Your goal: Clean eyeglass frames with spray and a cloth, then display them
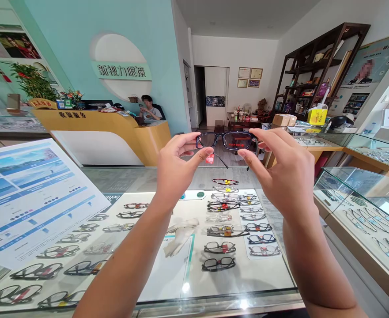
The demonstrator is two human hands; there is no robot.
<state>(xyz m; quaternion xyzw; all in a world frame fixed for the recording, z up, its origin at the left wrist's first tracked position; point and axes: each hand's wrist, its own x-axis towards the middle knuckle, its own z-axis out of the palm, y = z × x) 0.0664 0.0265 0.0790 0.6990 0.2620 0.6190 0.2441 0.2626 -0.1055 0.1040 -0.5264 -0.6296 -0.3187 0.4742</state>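
Note:
Dark-framed eyeglasses [223,140] are held up level in front of me, above the far edge of the glass display counter. My left hand [181,161] pinches the left end of the frame between thumb and fingers. At the other end, my right hand [280,163] grips the rim and hinge the same way. Red lettering shows on the right lens, and a small red tag [209,159] hangs below the left lens. One temple arm points down toward me. Under the hands, several rows of eyeglasses [218,263] lie in the counter, with a crumpled pale cloth [182,236] between them.
A printed sheet [45,198] stands at the left of the display counter [247,293]. Further glass cases [363,212] line the right side. Beyond are a wooden reception desk [115,132] with a seated person [150,112], a dark shelf [308,70] and a yellow bag [318,115].

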